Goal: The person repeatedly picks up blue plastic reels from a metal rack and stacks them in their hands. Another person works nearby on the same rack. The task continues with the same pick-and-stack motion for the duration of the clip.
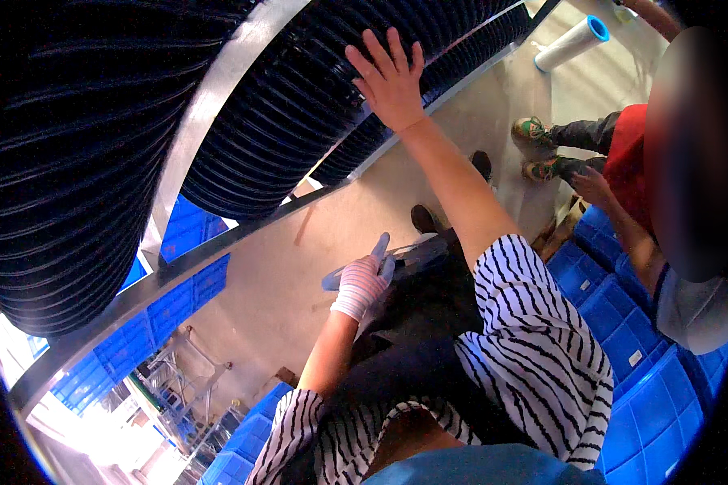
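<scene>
My bare right hand [392,85] is stretched up and forward, fingers spread, against a long row of black, closely ribbed pieces [275,129] that look nested together. Lower and to the left is my left hand [362,284], in a white-and-pink striped glove with greyish fingertips. Its index finger points out while the others seem curled round a flat, grey-blue item [419,255], which shows on both sides of the hand. What kind of item it is, I cannot make out.
A metal rack frame [190,121] holds the black rows. Blue crates [635,339] stack at the right, with more blue bins [150,335] at the left. A person in red [627,158] stands close at right. A white roll with blue end [570,44] stands farther off.
</scene>
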Motion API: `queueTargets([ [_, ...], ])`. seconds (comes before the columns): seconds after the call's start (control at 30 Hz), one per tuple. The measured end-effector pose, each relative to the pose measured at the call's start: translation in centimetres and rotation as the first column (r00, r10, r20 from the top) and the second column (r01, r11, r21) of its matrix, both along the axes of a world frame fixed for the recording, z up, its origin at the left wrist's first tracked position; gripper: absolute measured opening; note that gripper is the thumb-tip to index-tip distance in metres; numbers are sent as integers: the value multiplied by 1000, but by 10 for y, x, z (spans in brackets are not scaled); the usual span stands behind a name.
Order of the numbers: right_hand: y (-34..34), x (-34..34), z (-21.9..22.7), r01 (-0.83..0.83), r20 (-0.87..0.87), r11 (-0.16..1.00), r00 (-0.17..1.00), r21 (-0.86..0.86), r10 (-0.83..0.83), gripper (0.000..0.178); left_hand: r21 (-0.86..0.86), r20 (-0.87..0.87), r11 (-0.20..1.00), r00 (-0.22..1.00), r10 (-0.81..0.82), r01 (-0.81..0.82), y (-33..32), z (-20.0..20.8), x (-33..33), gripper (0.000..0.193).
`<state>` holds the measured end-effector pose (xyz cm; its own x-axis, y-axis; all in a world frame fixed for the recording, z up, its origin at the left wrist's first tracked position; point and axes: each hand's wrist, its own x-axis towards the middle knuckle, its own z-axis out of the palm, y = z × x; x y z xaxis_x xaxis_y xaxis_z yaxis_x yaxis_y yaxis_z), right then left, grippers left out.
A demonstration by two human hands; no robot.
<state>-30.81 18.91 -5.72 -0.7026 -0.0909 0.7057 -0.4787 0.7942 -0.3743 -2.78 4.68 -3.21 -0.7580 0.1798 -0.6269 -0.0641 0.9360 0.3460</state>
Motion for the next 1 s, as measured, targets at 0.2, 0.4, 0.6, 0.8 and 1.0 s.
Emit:
queueTargets([
  [0.2,0,26,19,-91,-57,989,995,-115,85,64,-48,132,998,991,-31,38,2,15,-13,65],
  [0.4,-15,83,31,-278,43,936,955,-216,294,48,-37,59,998,997,53,-51,-5,7,-7,42],
  [0.6,-31,81,34,-251,131,904,941,-345,311,31,-29,57,999,998,29,-27,-13,18,-7,60],
  [0.8,-6,133,33,-418,551,796,574,-439,605,27,-17,-73,999,997,32,-34,-16,40,-15,62],
  [1.0,75,230,30,-244,596,578,0,-779,803,39,1,-129,985,977,-172,173,-5,80,-45,54],
])
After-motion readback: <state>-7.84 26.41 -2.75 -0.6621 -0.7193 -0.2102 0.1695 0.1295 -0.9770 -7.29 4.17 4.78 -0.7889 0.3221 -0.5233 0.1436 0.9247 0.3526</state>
